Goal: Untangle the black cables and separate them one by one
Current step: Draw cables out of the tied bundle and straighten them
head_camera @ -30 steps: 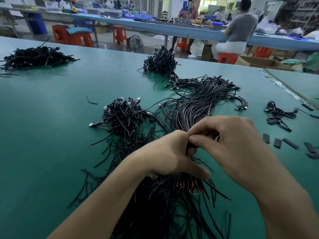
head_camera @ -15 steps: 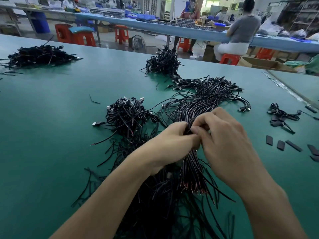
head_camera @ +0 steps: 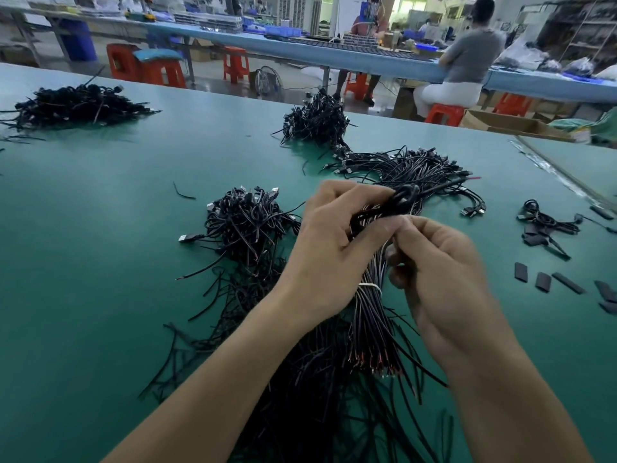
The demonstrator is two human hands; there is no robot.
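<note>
A thick bundle of black cables (head_camera: 374,322), tied with a white band and showing bare red wire ends near me, lies on the green table (head_camera: 100,262). Its far part fans out to USB plugs (head_camera: 434,168). My left hand (head_camera: 329,248) grips a looped black cable (head_camera: 397,202) lifted above the bundle. My right hand (head_camera: 440,272) pinches the same strands just below and right of that loop. A tangled pile of black cables (head_camera: 247,225) sits left of my hands. Loose black cables (head_camera: 300,396) spread under my forearms.
Two more cable heaps lie farther off, one at the far left (head_camera: 76,105) and one at the far centre (head_camera: 317,118). Short black sleeve pieces (head_camera: 541,280) and a small cable knot (head_camera: 544,225) lie at the right. A seated person (head_camera: 467,61) works at the blue bench beyond.
Both hands have risen from the bundle's middle and parted slightly. A loop of black cable is now pulled up between them, and the white band is uncovered.
</note>
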